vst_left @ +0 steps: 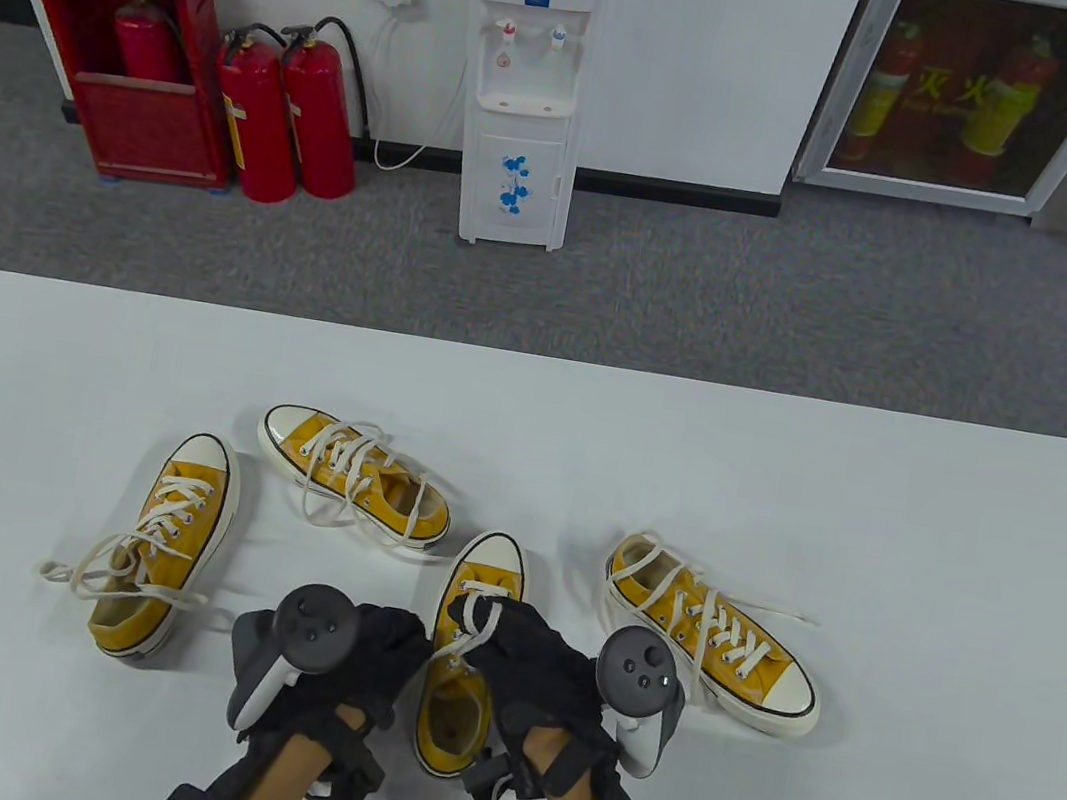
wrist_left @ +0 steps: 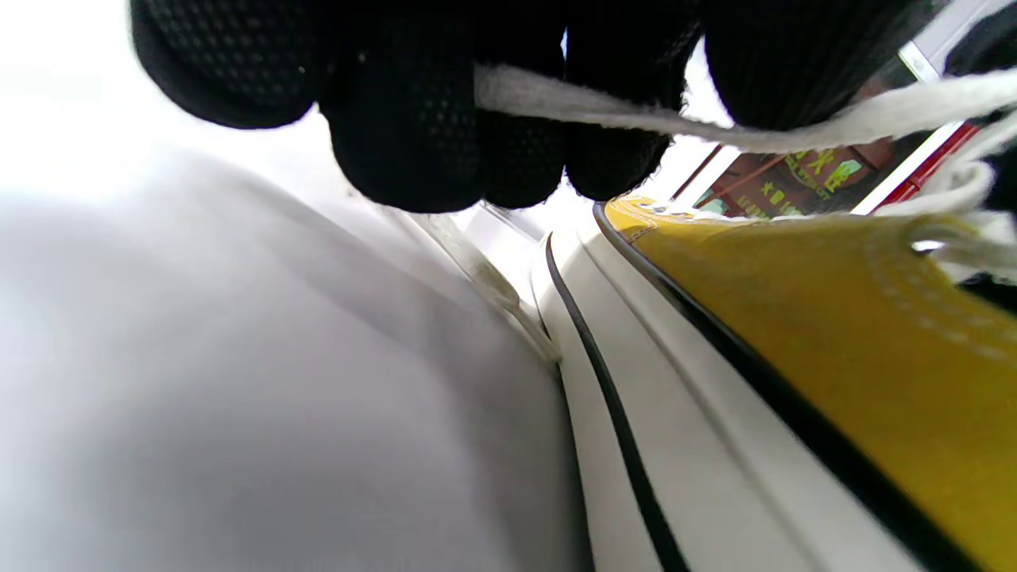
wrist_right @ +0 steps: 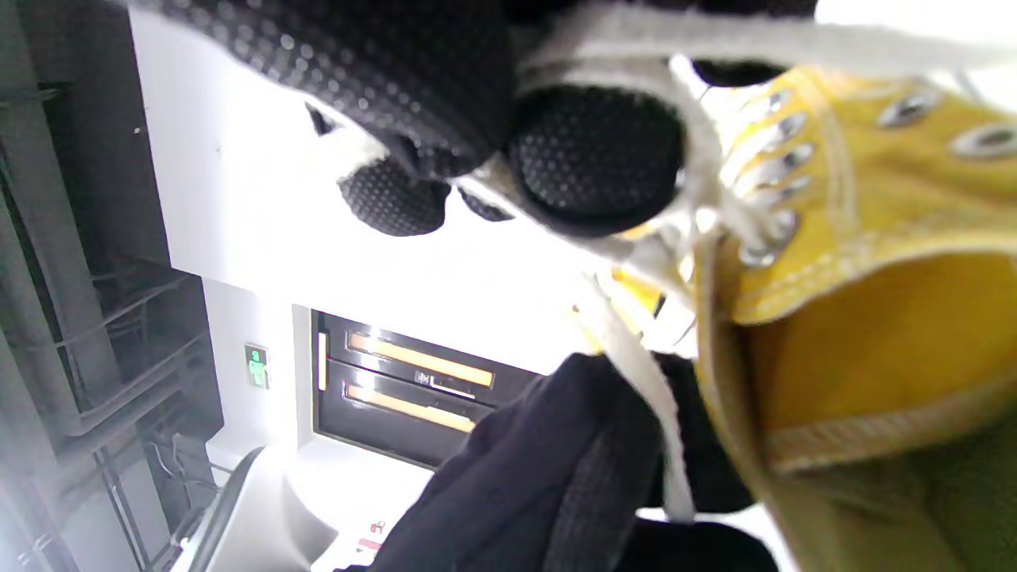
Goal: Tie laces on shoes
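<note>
In the table view, four yellow sneakers lie on the white table, and the middle shoe stands between both hands with its toe pointing away, so its laces are easy to reach. The right hand pinches a lace loop above the eyelets. In the left wrist view, the left hand grips a lace strand pulled sideways, probably to keep tension. In the right wrist view, fingertips press lace near the eyelets.
</note>
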{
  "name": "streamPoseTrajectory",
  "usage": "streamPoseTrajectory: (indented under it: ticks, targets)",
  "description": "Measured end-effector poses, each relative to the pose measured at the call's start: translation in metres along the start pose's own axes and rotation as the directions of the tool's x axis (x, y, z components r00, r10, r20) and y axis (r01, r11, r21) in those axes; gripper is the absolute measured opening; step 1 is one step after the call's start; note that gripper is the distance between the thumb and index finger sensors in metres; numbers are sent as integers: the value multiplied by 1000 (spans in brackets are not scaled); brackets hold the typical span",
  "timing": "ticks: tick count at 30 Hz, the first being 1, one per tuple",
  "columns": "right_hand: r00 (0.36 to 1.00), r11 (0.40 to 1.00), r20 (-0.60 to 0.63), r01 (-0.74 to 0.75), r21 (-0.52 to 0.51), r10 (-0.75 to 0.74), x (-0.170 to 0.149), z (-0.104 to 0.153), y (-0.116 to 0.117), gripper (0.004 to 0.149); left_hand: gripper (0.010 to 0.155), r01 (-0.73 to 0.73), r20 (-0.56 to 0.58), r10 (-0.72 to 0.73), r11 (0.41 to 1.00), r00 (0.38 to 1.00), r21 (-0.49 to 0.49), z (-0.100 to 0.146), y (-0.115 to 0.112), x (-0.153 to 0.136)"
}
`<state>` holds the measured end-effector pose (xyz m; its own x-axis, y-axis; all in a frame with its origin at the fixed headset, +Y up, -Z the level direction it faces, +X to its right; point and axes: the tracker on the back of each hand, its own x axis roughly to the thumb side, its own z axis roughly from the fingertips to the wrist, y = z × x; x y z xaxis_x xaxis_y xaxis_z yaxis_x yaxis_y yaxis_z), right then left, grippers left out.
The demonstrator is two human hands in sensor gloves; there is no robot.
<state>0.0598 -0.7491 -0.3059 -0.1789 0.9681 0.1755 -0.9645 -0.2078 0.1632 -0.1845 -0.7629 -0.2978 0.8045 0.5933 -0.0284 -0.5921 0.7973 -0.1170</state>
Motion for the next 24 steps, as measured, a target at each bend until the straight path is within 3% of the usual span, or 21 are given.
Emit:
streamPoseTrajectory:
  ticks: [10, 14, 24]
  targets:
    - [996, 994, -14, -91, -66, 90, 4, 5, -9, 39, 53, 39, 8, -39, 999, 999, 13, 3, 1, -1]
    - [994, 993, -26, -105, -46, 104, 4, 6, -13, 41, 54, 26, 7, -26, 999, 1000, 24, 4, 4, -2]
    - [994, 994, -106, 18, 104, -7, -1, 5, -10, 48, 57, -39, 2, 39, 997, 999, 69, 7, 15, -9]
